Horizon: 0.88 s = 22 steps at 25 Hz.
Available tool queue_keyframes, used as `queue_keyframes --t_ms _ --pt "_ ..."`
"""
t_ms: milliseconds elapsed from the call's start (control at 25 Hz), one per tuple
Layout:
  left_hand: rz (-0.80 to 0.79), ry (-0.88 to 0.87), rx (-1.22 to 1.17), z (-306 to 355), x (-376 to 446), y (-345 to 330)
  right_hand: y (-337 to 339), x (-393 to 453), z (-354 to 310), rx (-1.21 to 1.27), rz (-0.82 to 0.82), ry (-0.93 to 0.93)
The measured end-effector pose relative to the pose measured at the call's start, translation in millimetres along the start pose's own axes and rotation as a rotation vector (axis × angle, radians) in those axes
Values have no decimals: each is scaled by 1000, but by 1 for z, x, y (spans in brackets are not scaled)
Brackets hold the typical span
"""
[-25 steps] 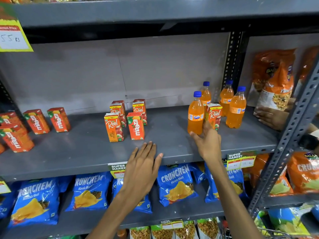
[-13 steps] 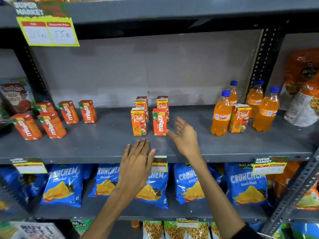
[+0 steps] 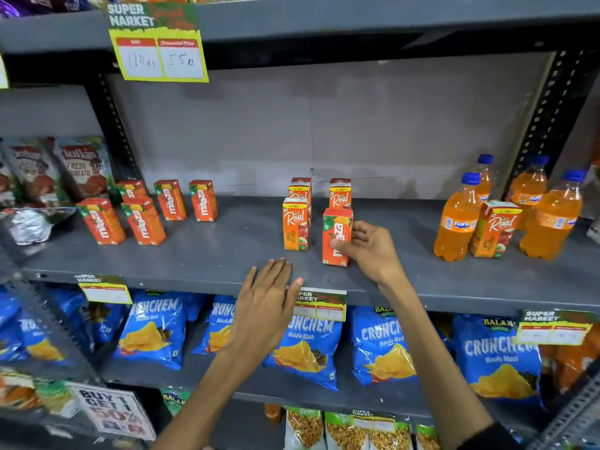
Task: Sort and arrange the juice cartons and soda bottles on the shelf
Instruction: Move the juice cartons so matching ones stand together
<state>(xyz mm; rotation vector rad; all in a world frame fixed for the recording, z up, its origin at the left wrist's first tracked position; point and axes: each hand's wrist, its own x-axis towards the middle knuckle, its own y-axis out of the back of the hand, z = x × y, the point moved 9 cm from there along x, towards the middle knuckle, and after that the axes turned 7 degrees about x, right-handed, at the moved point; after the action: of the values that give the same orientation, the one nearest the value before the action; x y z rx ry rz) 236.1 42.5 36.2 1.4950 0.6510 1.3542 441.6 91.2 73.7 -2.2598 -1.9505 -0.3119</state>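
My right hand (image 3: 368, 251) grips a red Maaza carton (image 3: 336, 233) standing on the grey shelf (image 3: 227, 251), thumb on its front and fingers behind. Three orange Real cartons (image 3: 295, 224) stand just left of and behind it. My left hand (image 3: 268, 303) hovers flat and empty over the shelf's front edge. Several Maaza cartons (image 3: 143, 219) stand grouped at the left. Several Fanta bottles (image 3: 457, 219) stand at the right with one Real carton (image 3: 493, 228) among them.
Blue Crunchem chip bags (image 3: 311, 345) fill the shelf below. Snack packs (image 3: 74, 167) sit at the far left beyond a black upright. A yellow price tag (image 3: 159, 53) hangs from the upper shelf. Bare shelf lies between the left cartons and the middle group.
My right hand left the Real carton by the Fanta bottles, swung left and closed on the Maaza carton in the middle group. The view panned left. My left hand stayed at the shelf edge.
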Motion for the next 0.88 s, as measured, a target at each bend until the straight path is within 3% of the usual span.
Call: queue_keyframes --t_ms 240,440,680,880 --pt "29 71 36 -65 -18 17 -77 -17 -19 85 -183 50" --pt "21 122 78 -143 -32 34 -190 2 -29 147 -260 67" --pt "-16 97 83 -196 -26 37 -290 39 -27 76 -269 74" --pt "22 98 71 -205 -21 35 -313 66 -7 9 -224 37"
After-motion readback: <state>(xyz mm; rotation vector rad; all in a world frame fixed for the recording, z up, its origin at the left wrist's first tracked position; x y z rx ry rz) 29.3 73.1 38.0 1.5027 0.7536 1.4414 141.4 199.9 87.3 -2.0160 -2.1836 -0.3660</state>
